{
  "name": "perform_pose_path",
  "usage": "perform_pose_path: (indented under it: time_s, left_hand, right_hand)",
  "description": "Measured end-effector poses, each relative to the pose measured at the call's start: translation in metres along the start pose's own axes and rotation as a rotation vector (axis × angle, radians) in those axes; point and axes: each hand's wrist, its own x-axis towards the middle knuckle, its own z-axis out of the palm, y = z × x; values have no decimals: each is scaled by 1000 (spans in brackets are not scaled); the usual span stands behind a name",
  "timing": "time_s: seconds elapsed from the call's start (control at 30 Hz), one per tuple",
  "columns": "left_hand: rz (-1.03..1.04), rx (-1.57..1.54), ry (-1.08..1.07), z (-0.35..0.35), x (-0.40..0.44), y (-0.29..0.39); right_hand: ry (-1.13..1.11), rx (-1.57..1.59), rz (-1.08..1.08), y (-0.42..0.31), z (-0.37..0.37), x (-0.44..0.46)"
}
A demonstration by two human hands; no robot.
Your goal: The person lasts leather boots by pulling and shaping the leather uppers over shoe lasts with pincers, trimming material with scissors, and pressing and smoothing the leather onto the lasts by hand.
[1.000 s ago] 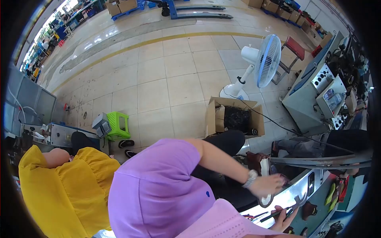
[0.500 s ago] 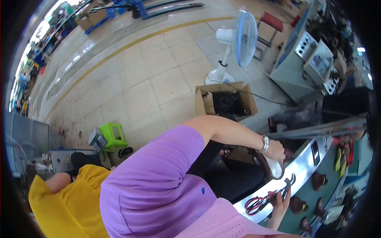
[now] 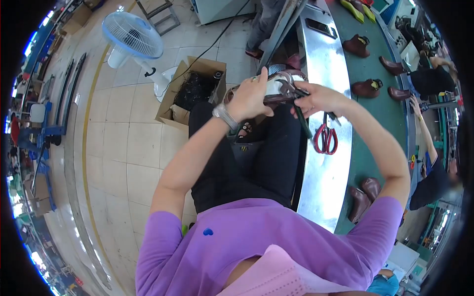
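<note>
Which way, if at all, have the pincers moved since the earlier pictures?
Yes: the pincers have moved across the metal bench, from its edge by the green belt to its lap side, at the shoe.

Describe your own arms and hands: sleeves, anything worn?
Short, plain purple sleeves end above both elbows, leaving the forearms uncovered. The left hand has a chunky silvery band at its wrist; the right hand has none. Neither wears a glove. Any rings are too small to confirm.

One held shoe (image 3: 274, 88), one fan (image 3: 132, 35), one phone (image 3: 321, 27), one scissors (image 3: 326, 140); green belt (image 3: 369, 123): six brown shoes (image 3: 367, 88), perhaps, two yellow shoes (image 3: 352, 10).
</note>
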Motion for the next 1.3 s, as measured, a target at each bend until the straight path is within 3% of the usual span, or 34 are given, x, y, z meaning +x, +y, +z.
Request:
perform_pose_path:
  time_s: [0.07, 0.1, 0.23, 0.33, 0.47, 0.5, 0.6, 0.63, 0.7, 0.77, 0.9, 1.0, 1.03, 1.13, 1.27, 1.3]
  left_hand:
    - [-17, 109, 255, 26, -8, 17]
    - [-19, 80, 269, 26, -8, 18]
    - [26, 22, 350, 34, -11, 21]
    - [50, 31, 362, 39, -17, 23]
    - [99, 84, 359, 46, -18, 14]
    - [121, 153, 366, 46, -18, 13]
    - [148, 328, 377, 46, -19, 7]
    - [148, 360, 383, 48, -18, 6]
    - [155, 422, 390, 53, -18, 7]
    - [168, 509, 398, 57, -19, 4]
    - [166, 456, 431, 58, -21, 6]
    - [176, 455, 477, 57, -17, 7]
    - [177, 471, 483, 58, -17, 7]
    - [166, 500, 476, 59, -17, 3]
    - [135, 543, 440, 57, -18, 6]
    - [135, 548, 442, 58, -19, 6]
  right_hand:
    - [43, -132, 66, -15, 0, -1]
    - [115, -147, 91, -18, 5, -5]
    - [345, -335, -169, 29, 33, -8]
    - [414, -402, -242, 48, 42, -10]
    - [378, -470, -310, 44, 27, -9]
    - [342, -556, -241, 28, 17, -13]
    - [346, -914, -307, -15, 4, -28]
    - [402, -674, -191, -28, 7, -29]
    - [628, -627, -294, -10, 19, -3]
    - [613, -841, -286, 33, 22, 25]
    - [564, -682, -294, 0, 19, -7]
    - [784, -520, -409, 25, 19, 24]
    - [557, -503, -184, 22, 22, 22]
    - [488, -540, -213, -2, 16, 3]
    - [674, -277, -315, 12, 32, 18]
    - [612, -459, -182, 9, 37, 21]
